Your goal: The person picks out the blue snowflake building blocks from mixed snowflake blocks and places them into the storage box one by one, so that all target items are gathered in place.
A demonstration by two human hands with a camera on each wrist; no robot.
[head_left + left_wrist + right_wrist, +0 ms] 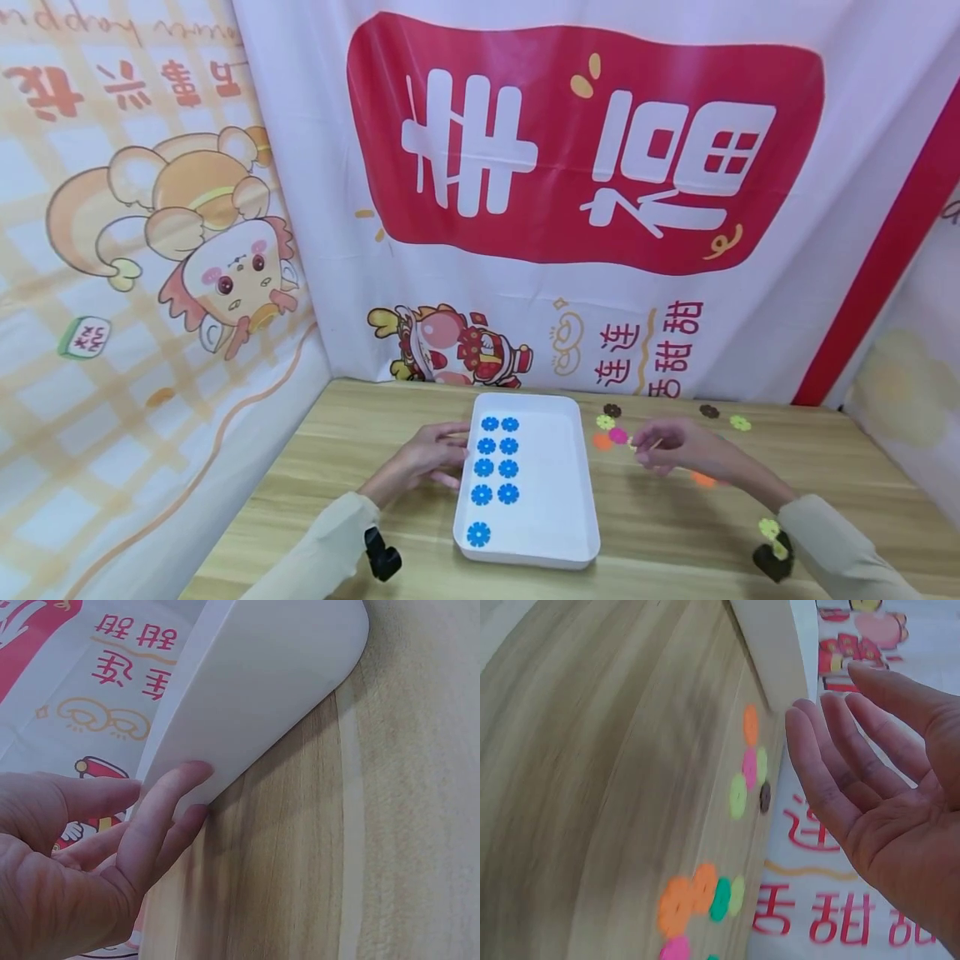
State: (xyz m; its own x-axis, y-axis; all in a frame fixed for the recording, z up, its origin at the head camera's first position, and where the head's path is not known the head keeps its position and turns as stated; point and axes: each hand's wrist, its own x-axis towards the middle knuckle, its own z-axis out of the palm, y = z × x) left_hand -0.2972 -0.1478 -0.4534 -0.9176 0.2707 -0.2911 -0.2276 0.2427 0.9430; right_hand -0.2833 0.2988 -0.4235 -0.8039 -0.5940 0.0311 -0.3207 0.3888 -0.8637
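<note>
A white tray [551, 483] lies on the table in the head view, holding several blue notched flower-shaped discs [508, 468] in two columns on its left side. My left hand [433, 454] is at the tray's left edge. In the left wrist view, fingertips of that hand [112, 855] touch the tray's outer wall [255, 682]. To the right of the tray, my right hand [675, 446] hovers over loose coloured discs. Seen from the right wrist, that hand [877, 765] has loosely bent fingers with nothing between them. Below it lie a pink disc [750, 768] and a light green disc [738, 796].
More discs lie on the wooden table [330, 483]: a brown disc [709, 412], a light green disc [741, 423] and an orange disc [703, 478]. Printed cloth [300, 208] hangs behind and at the sides. Black wrist mounts [382, 557] sit near both sleeves.
</note>
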